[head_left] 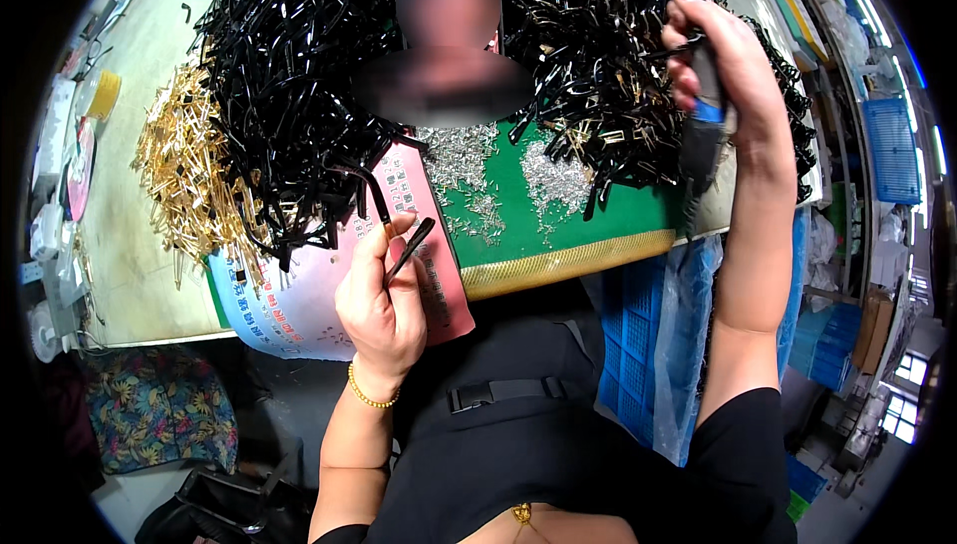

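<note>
My left hand (381, 295) is closed on a black eyeglass temple (420, 245), pinched between thumb and fingers. Another slim black, hook-ended temple (371, 185) rises from the same fingertips; I cannot tell whether the two are joined. Up at the right, my right hand (733, 65) wraps round a dark electric screwdriver (701, 150) with a blue band, blurred and held apart from the left hand. Between the hands, small silver screws (558, 183) lie in loose heaps on a green mat (618, 207).
A large pile of black temples (289, 75) covers the far left, with another pile (598, 35) at far right. Gold-coloured metal pieces (179, 165) lie beside the left pile. A phone (498, 5) stands at the back. Blue crates (630, 330) sit below the table edge.
</note>
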The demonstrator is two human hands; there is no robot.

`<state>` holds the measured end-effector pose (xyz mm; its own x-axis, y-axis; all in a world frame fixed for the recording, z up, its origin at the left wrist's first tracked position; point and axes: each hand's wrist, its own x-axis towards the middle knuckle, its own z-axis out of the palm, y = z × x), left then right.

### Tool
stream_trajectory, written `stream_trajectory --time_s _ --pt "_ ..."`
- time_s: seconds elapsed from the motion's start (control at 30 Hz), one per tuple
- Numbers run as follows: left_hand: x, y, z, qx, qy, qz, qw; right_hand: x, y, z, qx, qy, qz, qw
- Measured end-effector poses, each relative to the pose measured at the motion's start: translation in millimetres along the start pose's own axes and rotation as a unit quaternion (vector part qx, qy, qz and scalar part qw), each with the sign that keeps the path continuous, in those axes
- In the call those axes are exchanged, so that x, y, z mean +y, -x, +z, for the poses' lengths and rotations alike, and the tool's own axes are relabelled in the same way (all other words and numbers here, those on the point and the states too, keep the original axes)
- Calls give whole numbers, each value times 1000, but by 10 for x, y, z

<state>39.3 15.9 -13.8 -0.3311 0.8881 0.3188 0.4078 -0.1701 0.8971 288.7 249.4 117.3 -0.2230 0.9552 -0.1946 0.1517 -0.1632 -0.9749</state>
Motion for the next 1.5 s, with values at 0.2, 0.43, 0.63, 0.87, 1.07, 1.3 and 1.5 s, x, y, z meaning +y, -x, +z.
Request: stream_trajectory --time_s 0.2,0.43,0.63,0.87,1.07,1.3,1.5 --pt "31 -13 -34 17 82 -36 996 81 206 -150 -98 -264 121 952" --pt "183 -20 -19 107 54 3 993 508 1066 846 -322 -17 263 909" --pt "30 -1 -156 -65 -4 -7 998 609 1337 683 -314 368 -57 873" --pt "6 -205 -126 -99 84 -26 991 649 1272 638 -226 584 -174 760" --pt "12 -169 -130 76 151 -22 985 691 1250 678 -226 581 -185 759" --pt "68 -255 -215 79 183 -139 970 705 1245 720 -219 588 -178 758" --pt "29 -461 -188 20 116 -159 980 635 1251 779 -234 642 -188 705"
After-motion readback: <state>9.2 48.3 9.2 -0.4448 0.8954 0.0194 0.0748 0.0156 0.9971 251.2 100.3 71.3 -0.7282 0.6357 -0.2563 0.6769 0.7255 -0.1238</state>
